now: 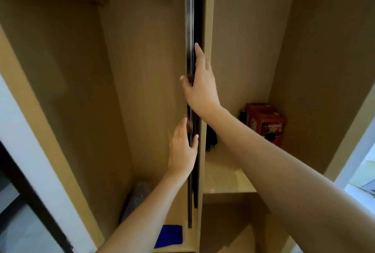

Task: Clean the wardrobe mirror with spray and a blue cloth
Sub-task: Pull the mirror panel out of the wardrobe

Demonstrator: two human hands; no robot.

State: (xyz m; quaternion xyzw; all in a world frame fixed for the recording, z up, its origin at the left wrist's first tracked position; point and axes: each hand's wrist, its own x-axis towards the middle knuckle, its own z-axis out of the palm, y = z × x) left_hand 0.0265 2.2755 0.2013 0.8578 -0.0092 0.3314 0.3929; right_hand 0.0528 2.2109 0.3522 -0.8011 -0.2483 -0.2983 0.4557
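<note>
You have both hands on the mirror [189,29], which you see edge-on: a thin dark and silvery strip running straight up and down the middle of the frame, between the two wardrobe compartments. Its long axis is vertical, and its glass face is turned away from you, so no face shows.

Your right hand [199,88] is the higher grip, fingers stretched up the right side of the edge with the thumb across to the left side, clasping it. Your left hand [183,151] sits below it, fingers on the left side and the thumb hooked over the right, likewise grasping the edge.

The blue cloth [169,236] lies well below, at the bottom centre of the frame, nearer your left hand. No spray bottle is clearly visible. The mirror probably has to slide out sideways before wiping can begin.
</note>
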